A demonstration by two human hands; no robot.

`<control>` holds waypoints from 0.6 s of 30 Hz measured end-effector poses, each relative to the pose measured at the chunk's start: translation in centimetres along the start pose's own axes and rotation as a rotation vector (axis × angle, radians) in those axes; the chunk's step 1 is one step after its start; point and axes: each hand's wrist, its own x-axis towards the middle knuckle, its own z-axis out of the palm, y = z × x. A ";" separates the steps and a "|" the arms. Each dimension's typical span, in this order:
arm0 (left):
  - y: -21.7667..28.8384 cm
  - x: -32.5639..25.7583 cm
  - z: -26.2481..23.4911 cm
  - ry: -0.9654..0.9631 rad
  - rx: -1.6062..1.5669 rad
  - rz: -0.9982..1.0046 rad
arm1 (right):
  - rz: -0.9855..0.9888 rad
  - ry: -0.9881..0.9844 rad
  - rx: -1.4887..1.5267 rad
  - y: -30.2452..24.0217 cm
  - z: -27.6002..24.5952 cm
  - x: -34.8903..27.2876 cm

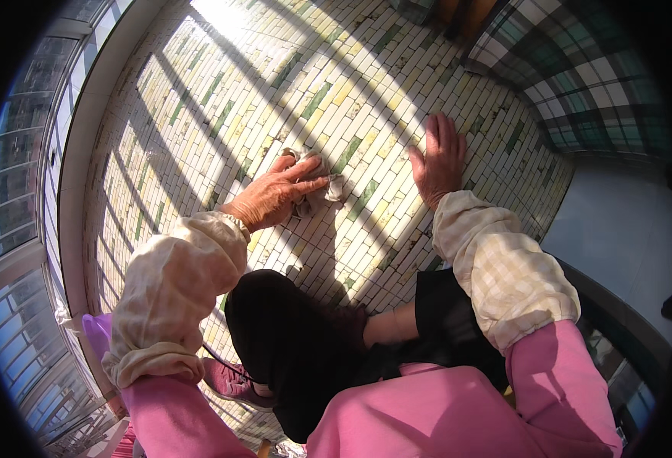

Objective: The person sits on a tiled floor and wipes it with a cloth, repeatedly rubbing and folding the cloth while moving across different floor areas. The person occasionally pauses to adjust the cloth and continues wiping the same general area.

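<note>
My left hand presses a crumpled greyish-white rag against the floor, its fingers spread over the cloth. The floor has a pattern of narrow white, yellow and green bricks. Further right, my right hand is stretched out over the same floor, fingers extended and thumb apart, holding nothing. Whether its palm touches the tiles cannot be told. Cream checked sleeve covers are on both my forearms.
Barred windows with a pale frame run along the left. A green-and-white plaid cloth hangs at the upper right, beside a pale smooth surface. My knee and pink shoe are close below my left hand. Bright sun stripes cross the floor.
</note>
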 end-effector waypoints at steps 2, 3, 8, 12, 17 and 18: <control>2.4 -1.3 0.5 -0.157 -0.078 0.086 | 0.020 0.011 0.015 0.1 0.1 0.0; 3.1 -1.1 0.7 -0.090 -0.046 0.194 | 0.025 0.004 0.044 0.1 0.1 0.0; 1.9 5.6 -0.5 0.063 0.014 0.321 | 0.046 -0.008 0.101 0.1 -0.1 0.0; 2.5 12.8 -0.3 0.351 -0.072 0.114 | 0.030 0.002 0.073 0.2 0.0 0.0; 3.9 10.3 1.8 0.662 -0.579 -0.276 | 0.041 0.048 0.086 0.2 0.3 -0.3; 4.1 9.4 1.9 0.719 -0.567 -0.341 | 0.045 0.052 0.088 0.3 0.3 -0.3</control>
